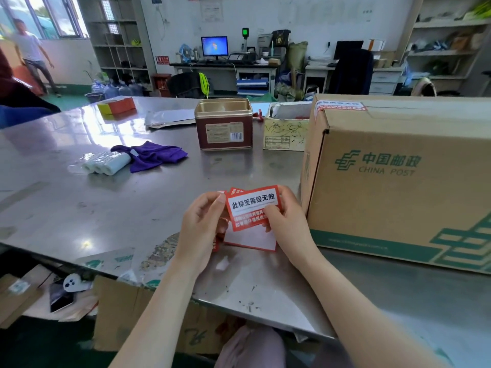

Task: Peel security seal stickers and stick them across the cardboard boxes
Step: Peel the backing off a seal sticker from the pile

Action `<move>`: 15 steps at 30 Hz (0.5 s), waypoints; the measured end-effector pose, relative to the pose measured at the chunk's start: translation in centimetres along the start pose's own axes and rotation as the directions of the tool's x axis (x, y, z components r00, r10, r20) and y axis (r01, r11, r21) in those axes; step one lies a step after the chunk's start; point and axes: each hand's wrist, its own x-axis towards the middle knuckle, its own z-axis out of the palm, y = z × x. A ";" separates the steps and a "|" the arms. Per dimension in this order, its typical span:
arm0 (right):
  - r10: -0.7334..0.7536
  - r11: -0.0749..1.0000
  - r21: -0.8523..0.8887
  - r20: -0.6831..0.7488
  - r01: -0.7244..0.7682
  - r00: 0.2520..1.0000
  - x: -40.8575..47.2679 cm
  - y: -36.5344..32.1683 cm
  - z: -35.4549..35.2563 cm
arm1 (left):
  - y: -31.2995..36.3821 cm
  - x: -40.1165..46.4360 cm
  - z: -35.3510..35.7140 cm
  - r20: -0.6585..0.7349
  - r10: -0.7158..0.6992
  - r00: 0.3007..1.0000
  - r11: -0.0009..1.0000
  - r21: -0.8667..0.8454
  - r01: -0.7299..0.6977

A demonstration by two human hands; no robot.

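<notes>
Seal stickers point(252, 208), a small stack of red-and-white sheets, sit between our two hands above the steel table point(79, 208), just short of its near edge. Our left hand point(204, 227) pinches the stack's left side, thumb on top and fingers curled behind; our right hand point(287, 221) grips the right side, thumb pressed on the face of the front sticker. That front sticker looks partly lifted: bare white backing point(252, 239) shows below it, toward our wrists. We judge the step in hand to be the peel. To do it well we would keep the left pinch firm on the backing and draw the sticker away with the right hand at a low, steady angle, touching only a corner of the adhesive so it does not fold onto itself. Whether the sheets behind are clinging to the front one we cannot tell. Directly to the right of the right hand, near but not touching, stands the China Post box point(398, 181); its near-left vertical edge is the closest obstacle. One seal point(340, 106) already wraps the far-left top corner of that box, well beyond our fingertips. Open tabletop lies ahead of and to the left of the hands. Farther out ahead sit a brown tin point(224, 126) and a purple cloth point(156, 155), well apart from us, so a lift up and rightward over the box top looks unobstructed.
</notes>
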 end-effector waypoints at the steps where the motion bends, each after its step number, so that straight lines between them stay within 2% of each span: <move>1: -0.002 1.000 -0.003 -0.003 0.002 1.000 -0.1 0.0 0.0 | 0.1 -0.1 0.0 0.005 0.005 1.000 1.000 -0.016 -0.005; 9: -0.039 0.996 -0.077 -0.032 0.036 0.999 -0.1 0.0 0.2 | 0.3 -0.1 0.1 0.109 0.005 0.994 0.983 -0.184 0.015; 13: -0.110 0.986 -0.128 -0.016 0.107 0.994 0.0 0.1 0.3 | 0.1 -0.1 0.1 0.043 0.009 0.999 0.990 -0.141 -0.003; 15: -0.166 0.958 -0.236 0.019 0.166 0.986 0.0 0.4 0.5 | 0.0 0.0 0.1 -0.004 0.004 1.000 0.995 -0.102 -0.004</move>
